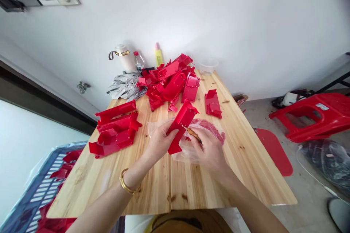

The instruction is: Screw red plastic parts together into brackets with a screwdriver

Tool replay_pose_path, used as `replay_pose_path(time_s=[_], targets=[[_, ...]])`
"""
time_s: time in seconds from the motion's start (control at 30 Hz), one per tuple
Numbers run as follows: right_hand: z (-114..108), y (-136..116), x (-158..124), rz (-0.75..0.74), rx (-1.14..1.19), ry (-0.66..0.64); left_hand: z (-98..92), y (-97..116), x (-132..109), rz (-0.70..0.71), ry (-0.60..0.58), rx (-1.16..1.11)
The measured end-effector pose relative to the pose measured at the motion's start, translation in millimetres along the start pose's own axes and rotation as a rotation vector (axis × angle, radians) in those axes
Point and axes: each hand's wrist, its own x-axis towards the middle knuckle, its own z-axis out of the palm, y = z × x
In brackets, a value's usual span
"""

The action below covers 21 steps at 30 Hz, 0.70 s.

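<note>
My left hand [161,139] grips a red plastic part [183,118] by its near left side, holding it tilted above the table. In my right hand [210,149] is a small tool with a brown handle [193,133]; its thin metal tip meets the part's face or comes very close to it. The tool's exact kind is hard to make out. Under both hands lies a clear plastic bag [187,153] with many small red pieces [212,127] in it. A single red part [213,103] rests just beyond, to the right.
A heap of red parts [173,82] covers the table's back. More red parts [117,131] lie at left. Behind stand a white flask [125,60], a bottle [139,62] and a clear tub [208,67]. A blue crate [41,185] is lower left, a red stool [314,114] right.
</note>
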Motion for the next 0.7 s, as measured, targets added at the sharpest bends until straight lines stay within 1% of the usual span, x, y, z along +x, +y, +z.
replay_pose_path(time_s=[0.1,0.23,0.3,0.33,0.4,0.43,0.47,0.5,0.57,0.6,0.63,0.67,0.7], targets=[[-1,-4,-2,-0.073,-0.228,-0.007,2.9,-2,-6,0.069,0.051,0.183],[-1,-11,-4,-0.193,-0.551,-0.041,7.8,2,-13,0.09,0.1,0.226],[-3,-13,-4,-0.242,-0.611,-0.083,8.2,5,-16,0.085,0.108,0.275],[-5,-13,-3,-0.254,-0.593,-0.102,7.8,7,-18,0.086,0.112,0.297],[-8,-11,3,-0.222,-0.451,-0.123,6.4,8,-20,0.098,0.13,0.305],[-9,-10,7,-0.168,-0.322,-0.141,5.9,8,-22,0.108,0.145,0.294],[-9,-10,11,-0.084,-0.151,-0.178,5.6,7,-23,0.119,0.164,0.285],[-8,-9,14,0.047,0.071,-0.234,5.5,5,-25,0.131,0.185,0.283],[0,-13,19,0.369,0.55,-0.377,5.4,2,-28,0.164,0.226,0.302],[6,-16,19,0.503,0.736,-0.438,4.3,-1,-29,0.186,0.239,0.325],[13,-21,17,0.603,0.878,-0.475,1.8,-2,-31,0.215,0.24,0.359],[20,-27,13,0.664,0.981,-0.492,-3.0,-4,-32,0.247,0.231,0.408],[27,-32,8,0.69,1.053,-0.492,-10.7,-4,-32,0.278,0.215,0.476]])
